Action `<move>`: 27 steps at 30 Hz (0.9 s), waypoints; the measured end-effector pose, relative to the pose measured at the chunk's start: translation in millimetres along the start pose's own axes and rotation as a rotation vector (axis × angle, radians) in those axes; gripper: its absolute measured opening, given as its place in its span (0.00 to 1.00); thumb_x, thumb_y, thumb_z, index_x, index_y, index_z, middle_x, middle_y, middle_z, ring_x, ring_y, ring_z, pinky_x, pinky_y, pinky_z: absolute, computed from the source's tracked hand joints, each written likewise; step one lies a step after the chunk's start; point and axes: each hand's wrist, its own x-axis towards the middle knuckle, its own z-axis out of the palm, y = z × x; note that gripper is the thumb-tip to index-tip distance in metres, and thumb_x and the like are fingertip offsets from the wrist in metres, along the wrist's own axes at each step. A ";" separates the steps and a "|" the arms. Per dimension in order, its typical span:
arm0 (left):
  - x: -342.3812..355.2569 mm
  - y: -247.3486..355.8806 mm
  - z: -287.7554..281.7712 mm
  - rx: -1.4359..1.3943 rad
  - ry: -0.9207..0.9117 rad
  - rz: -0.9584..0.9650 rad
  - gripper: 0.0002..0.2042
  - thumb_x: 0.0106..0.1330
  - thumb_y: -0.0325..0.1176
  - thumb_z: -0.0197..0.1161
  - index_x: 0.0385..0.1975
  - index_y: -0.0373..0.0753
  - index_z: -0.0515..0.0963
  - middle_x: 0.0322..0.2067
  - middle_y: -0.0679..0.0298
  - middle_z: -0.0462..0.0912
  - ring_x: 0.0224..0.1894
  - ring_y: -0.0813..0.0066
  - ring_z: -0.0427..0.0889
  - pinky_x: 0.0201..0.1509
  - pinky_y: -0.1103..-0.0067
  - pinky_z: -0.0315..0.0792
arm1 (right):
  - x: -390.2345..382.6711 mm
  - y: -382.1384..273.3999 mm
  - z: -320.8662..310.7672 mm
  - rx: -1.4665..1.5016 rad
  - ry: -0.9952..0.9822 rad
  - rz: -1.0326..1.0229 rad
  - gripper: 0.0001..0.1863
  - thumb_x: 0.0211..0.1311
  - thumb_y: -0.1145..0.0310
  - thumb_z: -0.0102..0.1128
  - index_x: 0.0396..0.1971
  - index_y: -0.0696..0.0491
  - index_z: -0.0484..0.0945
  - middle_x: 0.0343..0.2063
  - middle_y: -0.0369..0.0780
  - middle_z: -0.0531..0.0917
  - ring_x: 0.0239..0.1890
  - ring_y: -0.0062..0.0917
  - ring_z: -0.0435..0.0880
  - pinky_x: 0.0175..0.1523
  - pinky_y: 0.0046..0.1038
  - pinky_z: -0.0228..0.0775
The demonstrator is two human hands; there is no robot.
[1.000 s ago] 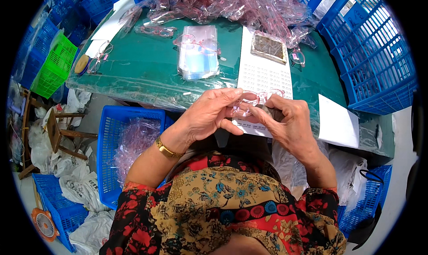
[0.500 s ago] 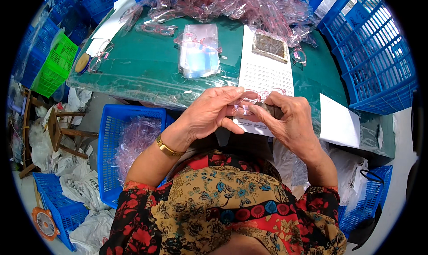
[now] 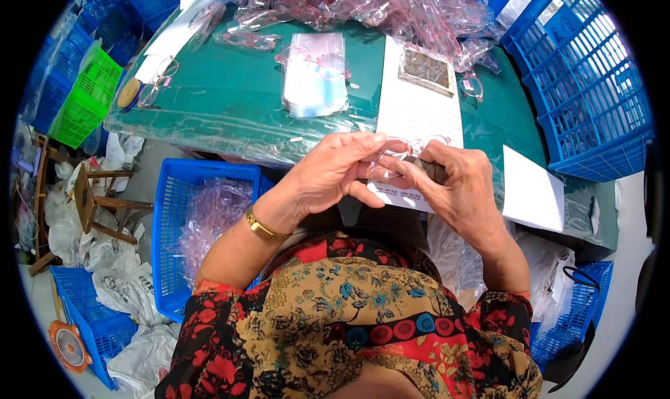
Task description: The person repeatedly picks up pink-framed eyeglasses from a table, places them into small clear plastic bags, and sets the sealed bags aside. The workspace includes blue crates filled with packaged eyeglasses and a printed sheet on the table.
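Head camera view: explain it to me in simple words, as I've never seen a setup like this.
There is no robot here. A person works with two bare hands. The picture comes from the left of two fisheye cameras worn on the person's head, looking down, so straight edges bend near the rim.

The left hand holds pink-rimmed glasses. The right hand, close against them, grips a small dark object; its kind is unclear.

On the green table are a heap of clear plastic packets with pink showing inside, a stack of clear sleeves with another pair of glasses across it, and a printed white sheet bearing a flat rectangular object.
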 end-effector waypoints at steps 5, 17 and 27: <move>-0.2 1.4 0.6 0.022 0.000 -0.015 0.22 0.70 0.38 0.51 0.54 0.24 0.67 0.43 0.51 0.78 0.43 0.71 0.82 0.32 0.78 0.85 | -0.2 0.2 0.6 -0.021 0.014 -0.011 0.18 0.52 0.56 0.68 0.17 0.55 0.76 0.11 0.42 0.75 0.14 0.33 0.77 0.19 0.30 0.65; -2.9 7.9 -0.3 0.042 -0.030 -0.066 0.24 0.63 0.27 0.59 0.57 0.24 0.63 0.48 0.50 0.76 0.48 0.62 0.80 0.35 0.79 0.84 | -3.0 10.6 -0.4 -0.004 0.092 0.039 0.18 0.50 0.57 0.70 0.20 0.55 0.75 0.12 0.42 0.75 0.14 0.31 0.77 0.20 0.29 0.65; -2.3 13.6 -6.0 -0.109 -0.006 -0.128 0.22 0.62 0.24 0.56 0.56 0.24 0.64 0.45 0.47 0.77 0.45 0.61 0.82 0.30 0.82 0.84 | -3.1 54.7 -10.2 0.381 0.089 0.360 0.16 0.54 0.60 0.68 0.36 0.56 0.77 0.16 0.35 0.76 0.19 0.13 0.70 0.24 0.19 0.59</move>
